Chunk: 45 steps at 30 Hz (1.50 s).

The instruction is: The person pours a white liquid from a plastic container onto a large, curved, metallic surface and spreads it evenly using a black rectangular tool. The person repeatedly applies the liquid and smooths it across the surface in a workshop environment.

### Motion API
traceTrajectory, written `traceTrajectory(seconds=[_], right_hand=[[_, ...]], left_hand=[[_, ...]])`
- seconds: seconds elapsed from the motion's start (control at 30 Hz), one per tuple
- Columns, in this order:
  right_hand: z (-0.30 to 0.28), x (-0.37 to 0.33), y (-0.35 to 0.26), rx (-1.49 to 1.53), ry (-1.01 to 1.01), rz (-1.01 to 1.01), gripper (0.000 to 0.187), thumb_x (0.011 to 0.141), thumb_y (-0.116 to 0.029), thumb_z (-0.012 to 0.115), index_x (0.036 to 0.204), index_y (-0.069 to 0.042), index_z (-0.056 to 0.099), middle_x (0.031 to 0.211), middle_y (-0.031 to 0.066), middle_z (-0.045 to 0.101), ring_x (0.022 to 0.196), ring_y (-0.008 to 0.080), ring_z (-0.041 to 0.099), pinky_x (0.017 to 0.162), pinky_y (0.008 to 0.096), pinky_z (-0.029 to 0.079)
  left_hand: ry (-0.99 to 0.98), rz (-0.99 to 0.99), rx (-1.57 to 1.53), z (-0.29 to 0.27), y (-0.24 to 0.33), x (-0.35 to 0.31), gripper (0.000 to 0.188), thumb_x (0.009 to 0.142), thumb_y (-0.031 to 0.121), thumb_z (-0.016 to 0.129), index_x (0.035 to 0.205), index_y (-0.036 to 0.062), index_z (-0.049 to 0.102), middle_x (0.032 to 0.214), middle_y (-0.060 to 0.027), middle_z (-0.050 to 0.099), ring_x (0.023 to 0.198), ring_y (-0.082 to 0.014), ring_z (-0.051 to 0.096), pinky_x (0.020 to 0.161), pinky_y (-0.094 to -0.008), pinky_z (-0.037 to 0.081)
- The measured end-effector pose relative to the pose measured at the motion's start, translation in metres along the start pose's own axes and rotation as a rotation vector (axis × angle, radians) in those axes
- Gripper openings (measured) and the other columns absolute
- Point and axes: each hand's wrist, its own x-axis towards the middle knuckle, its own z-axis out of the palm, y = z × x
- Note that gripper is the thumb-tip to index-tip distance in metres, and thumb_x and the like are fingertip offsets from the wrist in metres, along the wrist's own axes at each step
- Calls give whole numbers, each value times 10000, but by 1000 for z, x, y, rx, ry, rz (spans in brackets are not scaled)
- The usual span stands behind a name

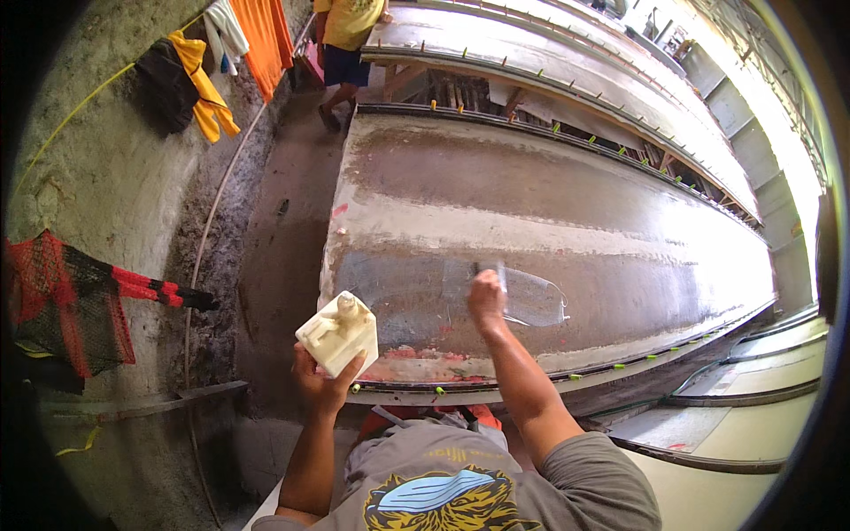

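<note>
Yellow lettering (pixel 456 454) marks the grey shirt (pixel 540 478), but nothing reads clearly.

The left hand (pixel 322 386), at seven o'clock, holds a cream container (pixel 341 334); the right hand (pixel 485 303), near center, grips a blurred tool (pixel 503 278) over a long table (pixel 443 221); orange cloth (pixel 260 44) hangs at eleven.

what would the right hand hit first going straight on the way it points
Probably the far rim, near the orange clips; depth is unclear, so the right hand may touch the table sooner.
</note>
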Motion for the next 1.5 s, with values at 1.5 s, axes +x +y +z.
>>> traceTrajectory(seconds=[1.5], right_hand=[[-47,1,65,487,-57,-1022,579,816,-175,708,1370,-333,656,1251,17,579,1213,239,529,929,375,519]], left_hand=[[441,84,82,91,12,-97,695,778,27,874,1369,-8,510,1276,-126,630,1173,-228,646,1033,-402,531]])
